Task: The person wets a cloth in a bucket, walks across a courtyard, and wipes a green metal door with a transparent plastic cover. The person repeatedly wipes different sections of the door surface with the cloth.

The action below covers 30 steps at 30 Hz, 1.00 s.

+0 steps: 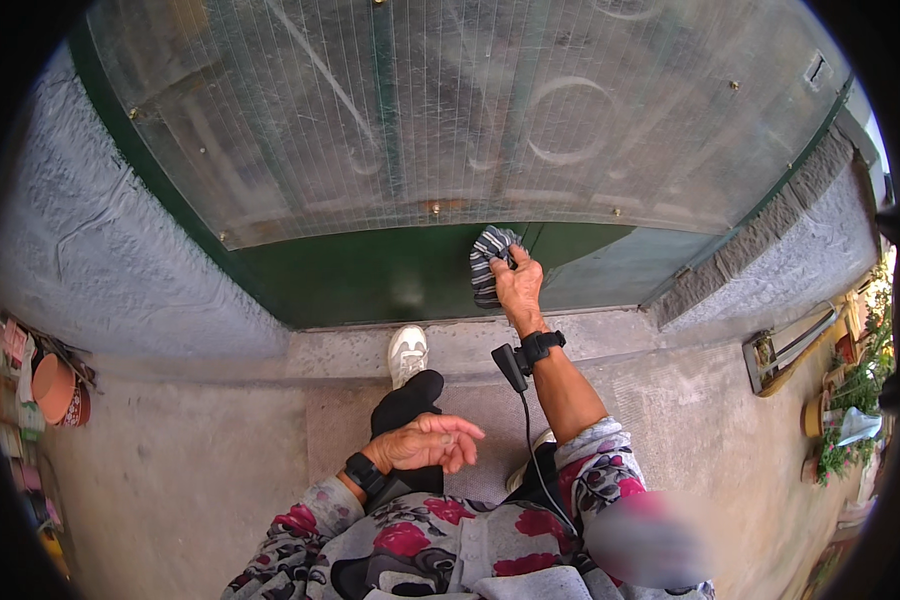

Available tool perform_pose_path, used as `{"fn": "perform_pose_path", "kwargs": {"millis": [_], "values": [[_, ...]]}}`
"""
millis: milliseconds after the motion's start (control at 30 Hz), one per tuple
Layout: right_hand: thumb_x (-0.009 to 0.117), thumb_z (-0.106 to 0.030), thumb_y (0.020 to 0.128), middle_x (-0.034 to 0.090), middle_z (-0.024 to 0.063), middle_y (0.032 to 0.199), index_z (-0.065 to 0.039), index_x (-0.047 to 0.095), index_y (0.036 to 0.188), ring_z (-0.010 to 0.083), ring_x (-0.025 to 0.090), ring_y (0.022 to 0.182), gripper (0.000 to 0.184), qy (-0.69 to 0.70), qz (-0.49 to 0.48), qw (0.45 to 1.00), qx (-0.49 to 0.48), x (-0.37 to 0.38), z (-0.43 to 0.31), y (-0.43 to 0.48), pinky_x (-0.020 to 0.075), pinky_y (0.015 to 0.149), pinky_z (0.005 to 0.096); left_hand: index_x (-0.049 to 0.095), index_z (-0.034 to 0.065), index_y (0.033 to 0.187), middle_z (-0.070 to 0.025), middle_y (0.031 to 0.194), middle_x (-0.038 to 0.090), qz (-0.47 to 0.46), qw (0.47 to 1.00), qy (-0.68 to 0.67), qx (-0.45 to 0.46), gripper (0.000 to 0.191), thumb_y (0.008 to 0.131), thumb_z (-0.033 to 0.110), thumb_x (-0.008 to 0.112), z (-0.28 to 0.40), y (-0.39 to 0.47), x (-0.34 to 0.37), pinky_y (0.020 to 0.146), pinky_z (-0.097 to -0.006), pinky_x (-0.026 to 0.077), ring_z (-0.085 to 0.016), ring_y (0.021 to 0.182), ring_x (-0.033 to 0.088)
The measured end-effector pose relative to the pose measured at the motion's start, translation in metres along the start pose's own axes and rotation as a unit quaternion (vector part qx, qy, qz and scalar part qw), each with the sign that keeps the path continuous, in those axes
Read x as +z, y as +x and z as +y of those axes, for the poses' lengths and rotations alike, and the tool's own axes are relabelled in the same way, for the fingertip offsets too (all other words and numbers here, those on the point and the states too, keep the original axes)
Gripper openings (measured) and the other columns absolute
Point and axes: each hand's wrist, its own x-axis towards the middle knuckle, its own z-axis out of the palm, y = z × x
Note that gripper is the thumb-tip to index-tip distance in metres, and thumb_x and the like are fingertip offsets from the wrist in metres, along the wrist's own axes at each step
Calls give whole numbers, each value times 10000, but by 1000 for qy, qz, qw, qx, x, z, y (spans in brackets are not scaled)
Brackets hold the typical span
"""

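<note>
My right hand [519, 283] grips a bunched, dark-and-white striped cloth [486, 262] against the green lower panel [375, 274] of a door. The panel looks dark and glossy around and left of the cloth, while its right end [622, 274] is paler and duller. Over my thigh, my left hand [429, 444] hangs with fingers loosely bent and holds nothing. Above the green panel, a scratched, clear ribbed plastic sheet [450, 112] is fixed to the door with screws.
My white shoe [409, 352] rests on the concrete doorstep [465, 345], with a mat [480, 420] behind it. Rough grey walls [120, 240] flank the door. Plant pots [54, 386] stand at far left; a broom [791, 371] and potted plants [855, 390] are at right. A cable [529, 442] hangs from my right wrist.
</note>
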Motion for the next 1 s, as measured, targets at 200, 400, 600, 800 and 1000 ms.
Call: {"fn": "perform_pose_path", "kwargs": {"millis": [200, 400, 600, 800, 1000], "values": [[616, -181, 709, 567, 253, 648, 61, 589, 924, 346, 565, 581, 325, 73, 39, 992, -98, 13, -40, 16, 442, 579, 406, 402, -51, 1266, -173, 1034, 579, 3, 1000, -4, -4, 551, 885, 320, 544, 0, -2, -1, 681, -252, 469, -153, 774, 579], [624, -153, 693, 544, 254, 655, -8, 517, 807, 420, 546, 633, 213, -12, 23, 998, -53, 62, -57, 2, 433, 600, 488, 399, -50, 1269, -171, 1034, 579, 1, 1000, -8, -8, 538, 887, 301, 540, 1, 1, -1, 684, -255, 468, -155, 782, 581], [625, -145, 688, 572, 270, 705, 16, 570, 883, 417, 568, 699, 259, -25, -7, 992, -125, 49, -40, 6, 462, 652, 458, 401, -43, 1269, -155, 1010, 581, 30, 999, 18, -23, 512, 895, 282, 527, 4, 2, 5, 685, -252, 462, -148, 772, 571], [599, -107, 660, 619, 259, 899, 16, 624, 981, 379, 604, 883, 344, 9, 95, 995, 22, -14, 27, 38, 471, 798, 400, 389, -37, 1278, -154, 1007, 572, 28, 1000, 3, -11, 484, 910, 255, 506, 5, -3, 6, 707, -256, 467, -142, 765, 558], [626, -116, 685, 633, 223, 948, 77, 598, 1016, 300, 614, 883, 384, 61, 266, 948, 165, -88, 108, 86, 457, 811, 332, 383, -51, 1277, -167, 1003, 575, 43, 999, 7, -15, 528, 899, 289, 524, 7, -6, 2, 706, -259, 467, -154, 757, 563]]}}
